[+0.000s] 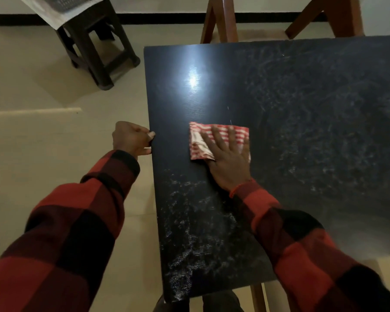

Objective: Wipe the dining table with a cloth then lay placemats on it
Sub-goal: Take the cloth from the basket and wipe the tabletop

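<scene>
- We are pressing our right hand [225, 154] flat, fingers spread and released, on a folded red-and-white striped cloth [218, 140] lying on the dark counter [302, 109], towards its left side.
- We are curling our left hand [131, 138] around the counter's left edge, thumb on top (the fingers are going under the rim and are hidden from us).
- We are seeing pale streaks and smears glinting across the near and right parts of the counter, while a bright light reflection is shining on the smoother patch beyond the cloth.
- We are wearing red-and-black checked sleeves [72, 233] on both arms.
- A dark stool [95, 41] is standing on the pale floor [32, 143] well apart from the counter's far left corner, and brown wooden chair legs [221, 19] are rising just beyond its far edge.
</scene>
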